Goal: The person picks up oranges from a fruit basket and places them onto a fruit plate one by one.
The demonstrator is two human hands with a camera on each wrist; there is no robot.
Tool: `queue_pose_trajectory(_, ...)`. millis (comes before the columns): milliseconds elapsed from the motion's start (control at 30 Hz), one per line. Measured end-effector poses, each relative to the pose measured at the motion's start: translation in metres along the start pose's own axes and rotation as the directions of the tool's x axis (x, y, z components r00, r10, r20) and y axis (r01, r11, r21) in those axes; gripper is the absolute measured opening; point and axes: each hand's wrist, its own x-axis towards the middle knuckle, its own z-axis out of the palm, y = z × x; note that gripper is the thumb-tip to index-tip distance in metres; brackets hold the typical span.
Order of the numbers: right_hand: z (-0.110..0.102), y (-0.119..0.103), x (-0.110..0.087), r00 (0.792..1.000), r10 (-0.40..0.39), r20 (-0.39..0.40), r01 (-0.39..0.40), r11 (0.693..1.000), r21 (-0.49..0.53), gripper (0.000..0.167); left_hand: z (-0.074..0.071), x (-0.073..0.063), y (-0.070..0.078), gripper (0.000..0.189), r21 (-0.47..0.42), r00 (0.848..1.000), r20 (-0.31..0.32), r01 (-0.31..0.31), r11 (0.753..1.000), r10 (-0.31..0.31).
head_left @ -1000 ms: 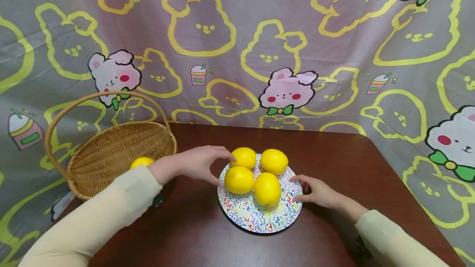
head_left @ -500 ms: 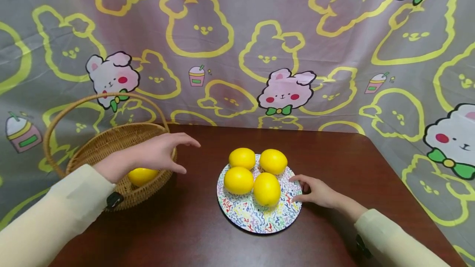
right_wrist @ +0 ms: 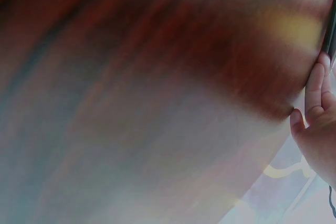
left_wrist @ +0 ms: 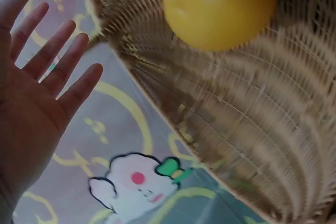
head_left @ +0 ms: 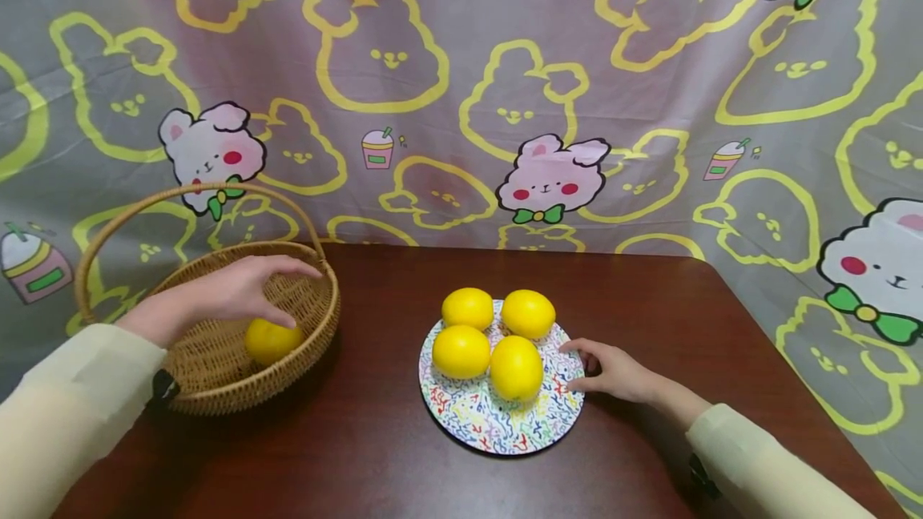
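My left hand [head_left: 238, 291] hovers over the wicker basket [head_left: 328, 295], thumb and fingers spread apart, with nothing held. Just under the thumb, a yellow lemon [head_left: 270, 345] lies inside the basket; the left wrist view shows the lemon [left_wrist: 220, 9] apart from the extended fingers. Several more lemons [head_left: 516, 368] sit grouped on a round plate [head_left: 497, 432] with a colourful squiggle pattern. At the plate's right rim, my right hand [head_left: 616, 372] rests with index finger and thumb touching the edge, spaced apart. The right wrist view is mostly blurred table.
A dark reddish-brown table [head_left: 346, 439] carries the plate and basket. The basket's tall arched handle [head_left: 216, 187] rises over its opening. Behind hangs a grey curtain [head_left: 425, 14] with bunny prints, which also closes off the sides.
My left hand has moved left from the lemons on the plate to above the basket, carrying nothing. My right hand has stayed at the plate's rim.
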Motion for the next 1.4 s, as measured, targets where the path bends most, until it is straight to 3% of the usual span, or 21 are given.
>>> queue_pose_trajectory(167,0.0,0.0,-0.001,1.0,0.002,0.004,-0.002,1.0,0.003,0.055,-0.001,-0.005,-0.011,0.068,-0.02,0.999,0.002,0.052,0.998,-0.052)
queue_pose_trajectory(533,0.0,0.002,-0.002,1.0,0.018,0.002,-0.018,1.0,0.007,0.055,-0.002,-0.005,-0.024,0.072,-0.029,0.995,0.04,0.097,0.995,-0.096)
queue_pose_trajectory(867,0.0,0.002,-0.003,1.0,0.008,0.001,-0.008,1.0,0.0,0.056,-0.008,0.006,-0.03,0.076,0.006,0.978,0.155,0.137,0.991,-0.136)
queue_pose_trajectory(1133,0.001,0.002,-0.001,1.0,0.006,-0.005,-0.006,1.0,0.003,0.055,0.0,0.007,-0.04,0.077,-0.001,0.954,0.254,0.165,0.986,-0.159)
queue_pose_trajectory(1400,0.0,0.0,0.002,1.0,0.011,0.007,-0.011,1.0,0.005,0.055,0.008,0.001,-0.051,0.076,0.016,0.945,0.301,0.127,0.992,-0.126)
